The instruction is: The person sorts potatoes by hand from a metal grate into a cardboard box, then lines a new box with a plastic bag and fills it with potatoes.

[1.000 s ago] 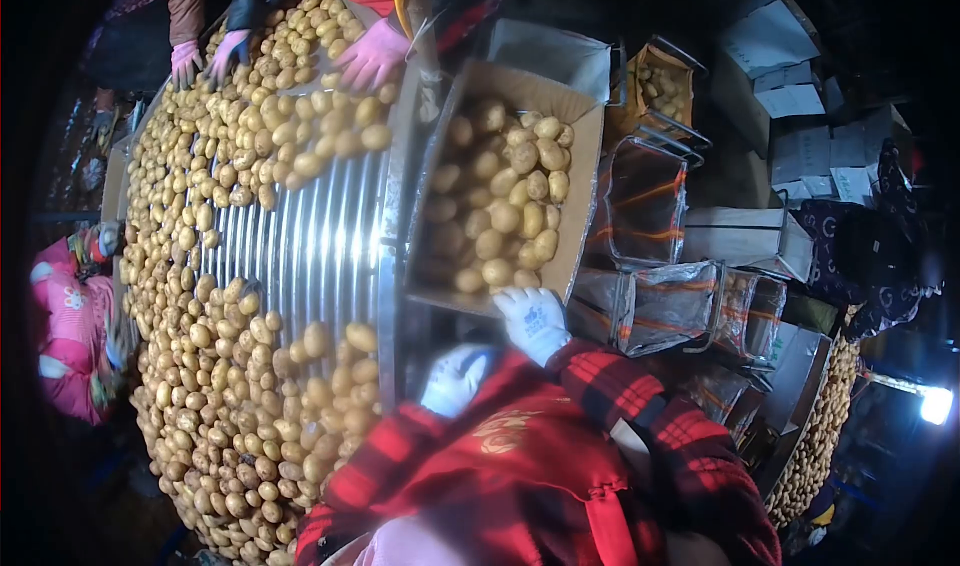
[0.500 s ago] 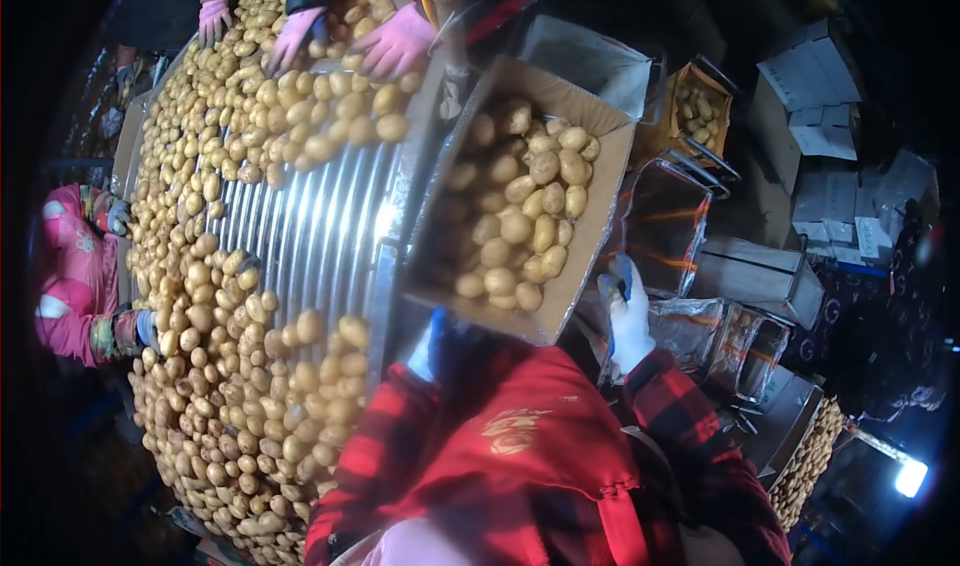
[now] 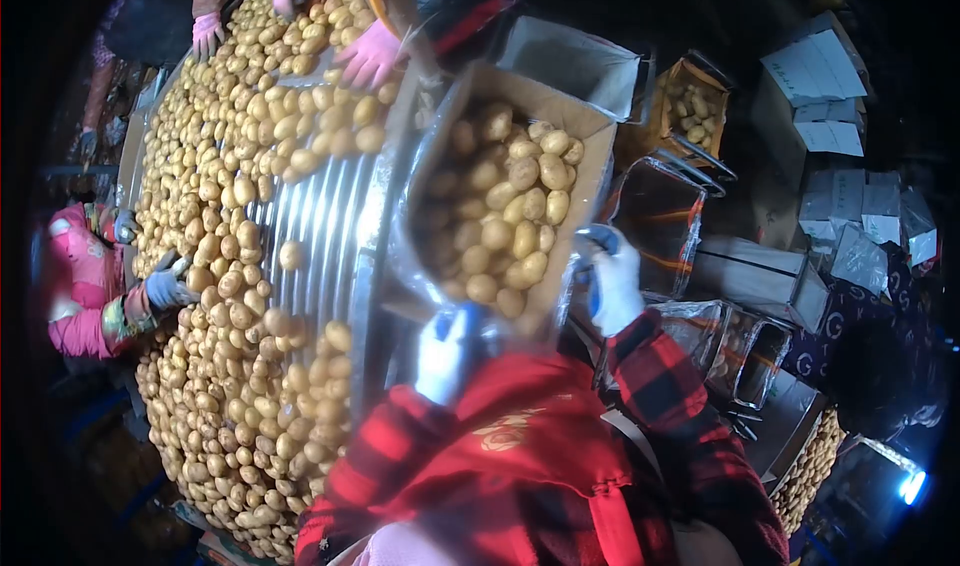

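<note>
A cardboard box (image 3: 572,181) with a clear plastic liner (image 3: 408,236) stands before me, part full of potatoes (image 3: 497,234). My left hand (image 3: 446,354), in a white glove with blue fingers, is closed on the liner at the box's near left corner. It is slightly blurred. At the right wall, my right hand (image 3: 613,284) in a matching glove has its fingers curled over the edge and closed on the liner there. Left of the box, many potatoes (image 3: 230,366) cover a sorting table with shiny metal rollers (image 3: 325,226).
Co-workers' pink-gloved hands (image 3: 372,56) reach among the potatoes at the top. A co-worker in pink sleeves (image 3: 85,331) works at the left side. An empty white box (image 3: 575,66), a small crate of potatoes (image 3: 693,116) and metal-framed bags (image 3: 660,221) stand at the right.
My left hand has risen into view at the box's near corner, and my right hand has moved up to its edge. The liner stands out more. A co-worker's hand has moved away upward.
</note>
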`<state>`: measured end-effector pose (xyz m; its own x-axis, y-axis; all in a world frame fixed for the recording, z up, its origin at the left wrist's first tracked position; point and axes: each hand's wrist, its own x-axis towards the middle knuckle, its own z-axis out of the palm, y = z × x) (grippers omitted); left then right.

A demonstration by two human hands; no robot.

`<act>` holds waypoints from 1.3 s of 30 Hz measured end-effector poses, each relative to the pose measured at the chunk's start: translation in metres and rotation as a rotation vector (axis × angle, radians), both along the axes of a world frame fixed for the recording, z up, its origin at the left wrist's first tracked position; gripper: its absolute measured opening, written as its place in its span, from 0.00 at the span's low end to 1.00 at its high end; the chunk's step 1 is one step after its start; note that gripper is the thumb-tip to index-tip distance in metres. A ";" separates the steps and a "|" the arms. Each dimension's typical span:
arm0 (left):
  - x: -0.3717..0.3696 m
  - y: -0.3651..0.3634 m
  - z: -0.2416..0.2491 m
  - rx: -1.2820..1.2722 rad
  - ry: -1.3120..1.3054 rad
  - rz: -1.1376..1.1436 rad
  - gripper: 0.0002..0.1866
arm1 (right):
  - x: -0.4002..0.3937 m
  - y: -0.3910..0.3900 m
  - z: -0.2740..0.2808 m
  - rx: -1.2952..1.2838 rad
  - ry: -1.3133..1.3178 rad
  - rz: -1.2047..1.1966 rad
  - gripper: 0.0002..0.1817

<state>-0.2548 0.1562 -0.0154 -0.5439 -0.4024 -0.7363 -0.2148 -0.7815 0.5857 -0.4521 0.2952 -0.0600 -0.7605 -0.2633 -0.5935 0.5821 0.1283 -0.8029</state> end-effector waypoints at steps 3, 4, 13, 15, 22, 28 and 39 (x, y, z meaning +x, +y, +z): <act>-0.003 0.019 0.003 -0.125 0.165 -0.332 0.16 | 0.015 -0.011 0.004 -0.021 0.093 0.311 0.16; 0.002 0.017 0.002 -0.153 0.130 -0.489 0.16 | 0.018 -0.008 0.009 -0.076 0.094 0.415 0.17; 0.098 -0.001 -0.060 -0.054 -0.188 -0.722 0.21 | -0.135 0.014 -0.043 -0.175 -0.057 0.008 0.21; 0.106 0.000 -0.092 -0.093 -0.171 -0.641 0.22 | -0.178 0.003 -0.104 -0.225 0.065 0.128 0.18; 0.069 -0.001 -0.101 -0.084 -0.428 -0.458 0.23 | -0.228 -0.094 -0.049 0.305 0.792 0.505 0.14; 0.061 -0.003 -0.104 0.017 -0.320 -0.250 0.18 | -0.118 -0.042 -0.083 0.425 1.297 0.873 0.08; 0.081 -0.017 -0.120 0.045 0.014 -0.762 0.23 | -0.167 -0.087 -0.020 0.669 1.307 0.764 0.29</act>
<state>-0.1739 0.1394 -0.1358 -0.6689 0.1185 -0.7339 -0.6970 -0.4433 0.5636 -0.6189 0.2082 -0.0796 -0.6278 -0.7642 0.1475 -0.7547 0.5513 -0.3557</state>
